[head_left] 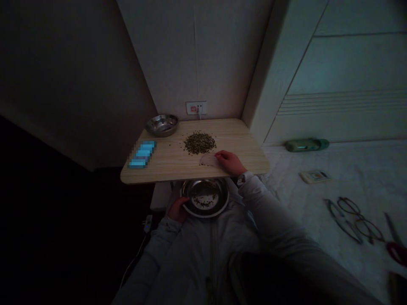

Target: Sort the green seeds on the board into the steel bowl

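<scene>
A heap of small dark green beans (199, 142) lies on a small wooden table (165, 163). My right hand (230, 162) rests on the table just right of the heap, fingers closed on a pale flat piece (207, 159) that lies between hand and beans. Below the table's front edge my left hand (178, 209) grips the rim of a steel bowl (222, 203) held in my lap. The bowl has some beans in its bottom.
A second steel bowl (162, 124) stands at the table's back left, a blurred blue object (142, 154) at its left. A wall socket (196, 107) is behind. On the bed to the right lie a green bottle (305, 145), glasses (351, 218) and scissors (396, 245).
</scene>
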Demonstrator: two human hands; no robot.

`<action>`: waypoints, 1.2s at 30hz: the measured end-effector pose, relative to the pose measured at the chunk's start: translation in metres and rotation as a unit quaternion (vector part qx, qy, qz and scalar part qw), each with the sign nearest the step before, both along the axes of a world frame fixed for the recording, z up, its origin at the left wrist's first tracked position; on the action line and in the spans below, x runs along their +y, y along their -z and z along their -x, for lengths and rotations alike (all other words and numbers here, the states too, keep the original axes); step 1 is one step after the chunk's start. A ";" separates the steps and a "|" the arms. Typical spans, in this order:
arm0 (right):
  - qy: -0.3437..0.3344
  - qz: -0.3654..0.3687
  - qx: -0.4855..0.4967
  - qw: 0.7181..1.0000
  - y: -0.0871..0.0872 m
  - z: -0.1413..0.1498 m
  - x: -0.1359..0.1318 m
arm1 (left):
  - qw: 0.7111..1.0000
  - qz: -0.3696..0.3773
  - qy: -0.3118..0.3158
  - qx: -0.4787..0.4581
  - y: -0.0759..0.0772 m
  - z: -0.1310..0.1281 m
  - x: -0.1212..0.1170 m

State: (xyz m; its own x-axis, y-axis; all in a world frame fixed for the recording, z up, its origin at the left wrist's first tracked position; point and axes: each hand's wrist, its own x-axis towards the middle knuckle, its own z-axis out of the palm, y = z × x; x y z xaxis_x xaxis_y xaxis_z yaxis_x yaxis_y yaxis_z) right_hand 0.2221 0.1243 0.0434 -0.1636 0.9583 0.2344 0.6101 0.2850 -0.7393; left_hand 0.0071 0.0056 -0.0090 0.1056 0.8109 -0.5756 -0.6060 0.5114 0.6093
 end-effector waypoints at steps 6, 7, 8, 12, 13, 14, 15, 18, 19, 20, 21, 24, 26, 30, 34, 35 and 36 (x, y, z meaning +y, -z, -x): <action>-0.008 0.002 -0.001 1.000 -0.003 0.001 -0.002 | 1.000 0.009 0.005 -0.006 0.001 0.001 0.000; -0.010 0.001 0.000 1.000 -0.003 0.001 -0.002 | 1.000 0.007 0.000 -0.006 0.002 0.001 0.000; -0.013 0.001 0.001 1.000 -0.004 0.001 -0.002 | 1.000 0.006 -0.005 -0.006 0.002 0.000 0.000; -0.026 0.004 0.003 1.000 -0.004 0.001 -0.005 | 1.000 0.004 -0.010 -0.003 0.000 -0.001 0.000; -0.028 0.005 0.004 1.000 -0.004 0.001 -0.006 | 1.000 -0.001 -0.010 -0.002 0.000 -0.001 0.000; -0.029 0.006 0.005 1.000 -0.004 0.001 -0.007 | 1.000 -0.007 -0.011 0.000 -0.001 -0.002 0.000; -0.029 0.006 0.007 1.000 -0.004 0.001 -0.009 | 1.000 -0.011 -0.010 0.001 -0.002 -0.002 -0.001; -0.032 0.005 0.012 0.999 -0.004 0.001 -0.012 | 1.000 -0.006 0.000 0.008 -0.005 -0.002 -0.001; -0.033 0.006 0.014 0.999 -0.004 0.001 -0.013 | 1.000 -0.003 0.003 0.010 -0.005 -0.002 -0.001; -0.033 0.006 0.016 0.999 -0.004 0.001 -0.014 | 1.000 -0.001 0.003 0.010 -0.006 -0.002 -0.001; -0.033 0.006 0.018 0.999 -0.004 0.001 -0.014 | 1.000 -0.001 0.000 0.009 -0.006 -0.002 -0.001; -0.033 0.007 0.025 0.999 -0.004 0.001 -0.013 | 1.000 -0.004 -0.005 0.007 -0.004 -0.002 0.000; -0.034 0.008 0.030 0.999 -0.003 0.001 -0.013 | 1.000 -0.005 -0.003 0.008 -0.003 -0.002 0.000; -0.035 0.011 0.042 0.998 -0.003 0.001 -0.012 | 1.000 0.006 0.001 0.010 -0.003 -0.002 0.000; -0.036 0.013 0.048 0.998 -0.004 0.000 -0.013 | 1.000 0.011 0.004 0.009 -0.004 -0.001 0.000; -0.035 0.013 0.049 0.998 -0.004 0.000 -0.013 | 1.000 0.009 0.005 0.009 -0.004 -0.001 0.000; -0.033 0.015 0.050 0.998 -0.004 0.000 -0.012 | 1.000 0.003 0.006 0.008 -0.004 -0.001 0.000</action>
State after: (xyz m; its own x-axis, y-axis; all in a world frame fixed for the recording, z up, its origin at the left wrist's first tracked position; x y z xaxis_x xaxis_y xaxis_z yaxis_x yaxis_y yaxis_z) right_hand 0.2220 0.1119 0.0471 -0.2043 0.9527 0.2248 0.5135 0.2998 -0.8040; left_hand 0.0083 0.0051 -0.0048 0.1062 0.8059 -0.5825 -0.5900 0.5226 0.6155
